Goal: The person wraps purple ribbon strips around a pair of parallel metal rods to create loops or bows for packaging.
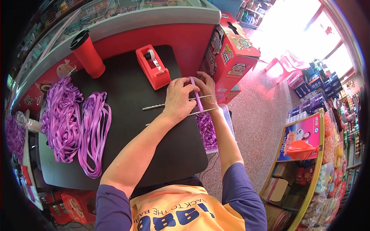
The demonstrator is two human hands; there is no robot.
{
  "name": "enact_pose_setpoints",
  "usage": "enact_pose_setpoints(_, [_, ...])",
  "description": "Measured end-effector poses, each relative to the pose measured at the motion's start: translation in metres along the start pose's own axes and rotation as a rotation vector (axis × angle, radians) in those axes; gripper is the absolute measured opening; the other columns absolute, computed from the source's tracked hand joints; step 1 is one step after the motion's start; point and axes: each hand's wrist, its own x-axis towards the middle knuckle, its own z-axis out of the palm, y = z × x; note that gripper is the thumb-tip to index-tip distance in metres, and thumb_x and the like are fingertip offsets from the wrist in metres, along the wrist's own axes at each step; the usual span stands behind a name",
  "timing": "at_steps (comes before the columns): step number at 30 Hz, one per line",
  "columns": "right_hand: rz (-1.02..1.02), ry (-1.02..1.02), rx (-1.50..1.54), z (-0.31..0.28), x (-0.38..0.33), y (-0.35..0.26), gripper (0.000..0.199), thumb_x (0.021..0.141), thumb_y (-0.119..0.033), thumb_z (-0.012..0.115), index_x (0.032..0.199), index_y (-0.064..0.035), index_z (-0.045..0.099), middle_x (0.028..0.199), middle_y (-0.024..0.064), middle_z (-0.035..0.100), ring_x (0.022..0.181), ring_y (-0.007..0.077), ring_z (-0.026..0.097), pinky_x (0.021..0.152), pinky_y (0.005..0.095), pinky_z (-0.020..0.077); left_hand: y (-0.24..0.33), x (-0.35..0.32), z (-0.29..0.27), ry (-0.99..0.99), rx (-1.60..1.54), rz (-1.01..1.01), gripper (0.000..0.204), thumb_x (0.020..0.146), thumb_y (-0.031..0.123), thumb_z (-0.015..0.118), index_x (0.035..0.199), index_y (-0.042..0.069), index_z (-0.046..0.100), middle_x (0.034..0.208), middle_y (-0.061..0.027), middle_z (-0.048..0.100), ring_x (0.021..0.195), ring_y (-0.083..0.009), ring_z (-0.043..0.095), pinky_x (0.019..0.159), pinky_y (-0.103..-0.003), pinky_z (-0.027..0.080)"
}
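Close together at the right edge of the dark table, my two hands work on a narrow purple ribbon. My left hand is closed, its fingertips pinching at the ribbon. Bent fingers of my right hand grip it from the far side; part of that grip is hidden. Two thin metal rods run roughly side by side under my left hand: a spiral-looking one and a nearer one. The ribbon crosses both rods. Below hangs a plastic container holding many small purple ribbon pieces.
On the table are a red tape dispenser, a red tumbler and two purple ribbon bundles. Red cartons stand just beyond my right hand. A shelf rack is at the right; a pink chair stands farther off.
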Motion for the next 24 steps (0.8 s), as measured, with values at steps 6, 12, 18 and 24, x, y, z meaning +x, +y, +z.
enact_pose_setpoints(6, [-0.003,0.007,0.032,0.001,-0.004,0.013,0.040,0.075,-0.006,0.063,0.112,-0.0206,0.064,0.123,0.0121,0.054,0.109,0.0335,0.051,0.093,0.0435,0.0389,0.002,0.003,0.001,0.003,-0.027,-0.017,0.030,0.065,0.004,0.066,0.095,0.011,0.068,0.127,-0.0134,0.049,0.123,-0.0330,0.040,0.105,-0.042,0.032])
enact_pose_setpoints(12, [0.012,-0.029,0.037,0.005,-0.020,0.016,0.034,0.077,-0.008,0.061,0.109,-0.0191,0.065,0.122,0.0114,0.055,0.110,0.0325,0.051,0.093,0.0436,0.0395,0.001,0.002,0.001,0.014,-0.037,-0.015,0.025,0.065,0.004,0.067,0.089,0.010,0.070,0.128,-0.0139,0.049,0.123,-0.0332,0.040,0.105,-0.042,0.032])
enact_pose_setpoints(18, [0.069,-0.081,0.065,-0.003,-0.060,0.005,0.028,0.079,-0.008,0.059,0.107,-0.0128,0.064,0.118,0.0126,0.055,0.109,0.0339,0.051,0.093,0.0433,0.0397,0.000,0.000,0.002,-0.002,-0.029,-0.001,0.018,0.066,0.006,0.066,0.083,0.010,0.072,0.128,-0.0131,0.049,0.125,-0.0329,0.038,0.106,-0.042,0.031])
enact_pose_setpoints(24, [0.365,-0.124,0.271,-0.032,-0.121,-0.066,0.031,0.087,-0.009,0.057,0.118,-0.0064,0.053,0.112,0.0158,0.053,0.106,0.0326,0.050,0.093,0.0419,0.0395,-0.002,-0.001,0.000,-0.001,-0.019,0.005,0.018,0.066,0.007,0.067,0.082,0.011,0.073,0.128,-0.0137,0.050,0.126,-0.0327,0.037,0.107,-0.042,0.030])
